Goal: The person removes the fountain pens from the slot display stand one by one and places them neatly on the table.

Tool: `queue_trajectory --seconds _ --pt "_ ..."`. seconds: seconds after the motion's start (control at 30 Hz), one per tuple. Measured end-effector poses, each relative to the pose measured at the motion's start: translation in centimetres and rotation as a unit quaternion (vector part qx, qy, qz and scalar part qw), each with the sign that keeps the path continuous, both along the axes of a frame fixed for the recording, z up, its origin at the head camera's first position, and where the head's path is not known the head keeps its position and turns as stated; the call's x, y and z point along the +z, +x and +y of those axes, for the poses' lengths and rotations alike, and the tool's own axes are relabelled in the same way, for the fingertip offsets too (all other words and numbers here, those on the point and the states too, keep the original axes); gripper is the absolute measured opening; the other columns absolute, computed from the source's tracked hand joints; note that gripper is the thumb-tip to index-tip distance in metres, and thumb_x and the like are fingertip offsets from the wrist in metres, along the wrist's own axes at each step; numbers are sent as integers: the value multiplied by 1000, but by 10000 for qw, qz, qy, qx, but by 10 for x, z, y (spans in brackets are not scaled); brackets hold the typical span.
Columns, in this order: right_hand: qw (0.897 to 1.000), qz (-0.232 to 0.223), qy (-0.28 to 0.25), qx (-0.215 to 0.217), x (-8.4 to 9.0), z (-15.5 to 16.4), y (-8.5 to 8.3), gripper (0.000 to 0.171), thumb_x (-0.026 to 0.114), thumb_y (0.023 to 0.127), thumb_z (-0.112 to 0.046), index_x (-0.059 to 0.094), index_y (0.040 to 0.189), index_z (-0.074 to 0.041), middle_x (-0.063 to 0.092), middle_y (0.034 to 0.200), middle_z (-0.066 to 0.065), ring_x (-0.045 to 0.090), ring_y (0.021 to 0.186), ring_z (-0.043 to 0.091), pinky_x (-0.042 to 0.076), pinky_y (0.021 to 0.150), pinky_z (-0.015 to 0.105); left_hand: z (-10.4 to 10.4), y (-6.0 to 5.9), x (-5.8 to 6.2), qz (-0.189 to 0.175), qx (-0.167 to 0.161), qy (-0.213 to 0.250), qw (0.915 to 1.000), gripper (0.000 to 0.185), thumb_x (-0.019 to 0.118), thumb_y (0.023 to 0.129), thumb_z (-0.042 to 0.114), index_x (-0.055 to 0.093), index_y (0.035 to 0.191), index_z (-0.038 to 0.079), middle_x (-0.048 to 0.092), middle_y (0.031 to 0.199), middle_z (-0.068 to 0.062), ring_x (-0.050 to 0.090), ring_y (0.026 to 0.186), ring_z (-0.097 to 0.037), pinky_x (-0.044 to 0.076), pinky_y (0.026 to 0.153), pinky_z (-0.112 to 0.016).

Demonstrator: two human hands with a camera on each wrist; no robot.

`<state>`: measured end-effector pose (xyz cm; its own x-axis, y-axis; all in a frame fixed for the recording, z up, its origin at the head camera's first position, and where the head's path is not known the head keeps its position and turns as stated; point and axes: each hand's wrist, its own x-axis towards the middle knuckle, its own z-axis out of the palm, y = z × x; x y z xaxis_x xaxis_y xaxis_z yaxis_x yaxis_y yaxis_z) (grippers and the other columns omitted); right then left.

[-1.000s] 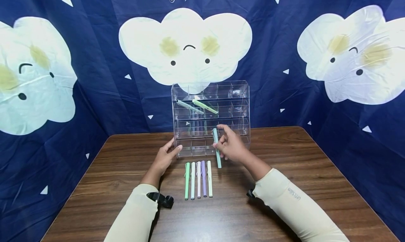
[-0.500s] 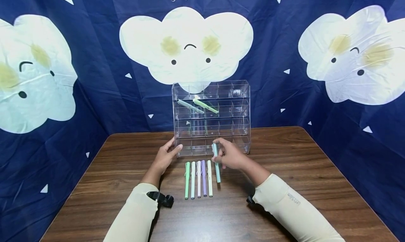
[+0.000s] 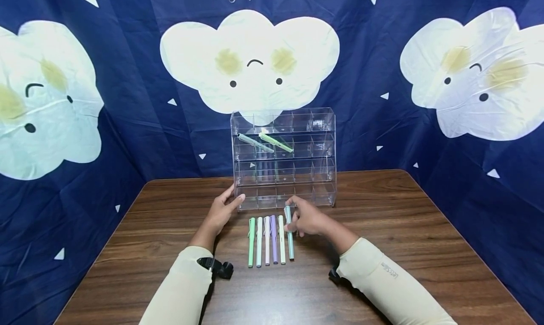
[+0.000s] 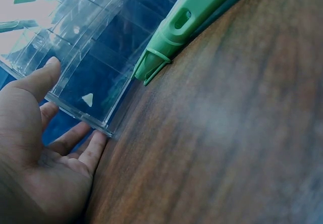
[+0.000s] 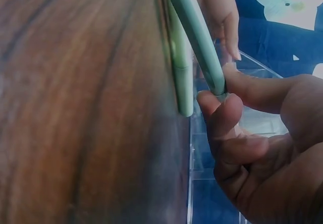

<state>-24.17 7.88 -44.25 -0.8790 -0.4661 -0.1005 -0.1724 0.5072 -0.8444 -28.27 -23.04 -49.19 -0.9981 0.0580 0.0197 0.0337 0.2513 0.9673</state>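
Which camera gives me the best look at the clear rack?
The head view: it shows the clear rack face-on and nearly whole, the right hand hiding little of its bottom edge. The left wrist view shows only part of it, beside the left hand; the right wrist view, pieces behind the right hand.

The left arm, bare at the wrist and covered above it by a pale sleeve, angles forward and inward to the left hand — thumb held away from the fingers, which are only slightly bent. The right arm, sleeved the same way, slants in from the opposite side, its wrist bare too. The right hand is set in a pinch — thumb opposed to bent fingers, the index reaching ahead of the others.
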Motion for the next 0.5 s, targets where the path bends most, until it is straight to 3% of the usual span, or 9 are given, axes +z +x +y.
queue_trajectory --seconds 0.5 --pt "9993 -300 -76 195 -15 4 -5 69 85 93 -4 44 148 7 60 74 2 49 52 14 42 54 27 1 -1 0 -4 70 -32 10000 74 70 110 35 34 173 21 44 171 -22 45 158 -41 42 127 -55"
